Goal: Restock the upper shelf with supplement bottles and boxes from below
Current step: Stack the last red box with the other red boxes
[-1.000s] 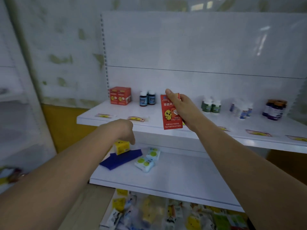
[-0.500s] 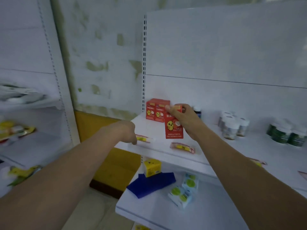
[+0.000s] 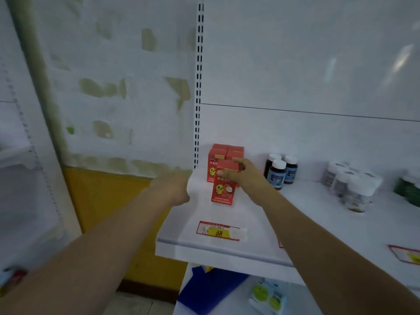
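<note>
Since a moment ago the right hand (image 3: 247,176) has brought its box down onto the wide, smooth white flat upper shelf (image 3: 250,223). That hand holds the tall red cardboard box with a yellow chick (image 3: 223,189) by its top, thumb in front. The box stands just in front of four more red cardboard boxes (image 3: 218,155). The left hand (image 3: 175,189) is a curled fist by the shelf's left edge (nothing shows in it). Three round dark bottles with white caps (image 3: 278,171) stand nearby. A small red and yellow paper price tag (image 3: 219,231) lies flat near the front.
</note>
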`<state>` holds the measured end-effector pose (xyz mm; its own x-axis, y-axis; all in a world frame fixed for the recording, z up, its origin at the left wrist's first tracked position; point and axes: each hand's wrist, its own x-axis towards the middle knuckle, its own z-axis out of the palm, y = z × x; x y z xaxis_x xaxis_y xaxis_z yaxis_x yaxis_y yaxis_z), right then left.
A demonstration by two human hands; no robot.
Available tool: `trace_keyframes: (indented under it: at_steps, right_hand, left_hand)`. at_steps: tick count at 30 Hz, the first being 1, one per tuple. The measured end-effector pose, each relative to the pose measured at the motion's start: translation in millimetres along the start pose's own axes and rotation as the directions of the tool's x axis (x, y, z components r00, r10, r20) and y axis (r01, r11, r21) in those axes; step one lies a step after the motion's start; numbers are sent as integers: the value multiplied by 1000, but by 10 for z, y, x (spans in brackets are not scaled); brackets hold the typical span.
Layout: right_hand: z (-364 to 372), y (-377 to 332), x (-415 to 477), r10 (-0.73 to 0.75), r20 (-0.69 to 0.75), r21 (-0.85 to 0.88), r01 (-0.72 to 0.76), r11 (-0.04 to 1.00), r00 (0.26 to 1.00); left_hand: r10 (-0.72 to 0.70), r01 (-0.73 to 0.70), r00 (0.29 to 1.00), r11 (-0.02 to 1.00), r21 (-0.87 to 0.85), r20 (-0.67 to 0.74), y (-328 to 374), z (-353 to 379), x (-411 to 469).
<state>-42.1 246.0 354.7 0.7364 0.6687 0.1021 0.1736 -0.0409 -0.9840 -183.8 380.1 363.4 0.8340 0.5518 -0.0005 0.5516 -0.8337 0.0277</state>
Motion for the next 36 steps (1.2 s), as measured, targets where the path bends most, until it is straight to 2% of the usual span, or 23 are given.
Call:
trace_keyframes:
  at_steps: [2,6,12,16,26,32,36]
  right_hand:
    - [83,9,23,14,-35,-9,-14,1000,999]
    - [235,42,97,37,-109,-131,-51,990,993]
    - [347,-4,231,49,-161,-275,-93,957,986]
    - [392,11,363,11,-169,-296,-61,953,986]
    - [431,80,517,-107,-251,-475,-26,880,962]
    - [412,15,501,-152,-144,-665,18,747,978]
    - [420,37,489,-160,-133,-691,24,722,978]
  left_hand:
    - [62,-62,998,998,17,10,-61,23,151]
    - [166,-166,986,986,22,12,-194,58,388]
    - [235,-235,972,972,-6,14,-403,148,593]
    - [243,-243,970,970,-30,11,-475,164,685]
    - [220,-218,975,974,-69,21,-493,193,833]
    - [220,-216,975,972,-88,42,-482,205,845]
    - [218,-214,975,974,-75,44,-465,209,837]
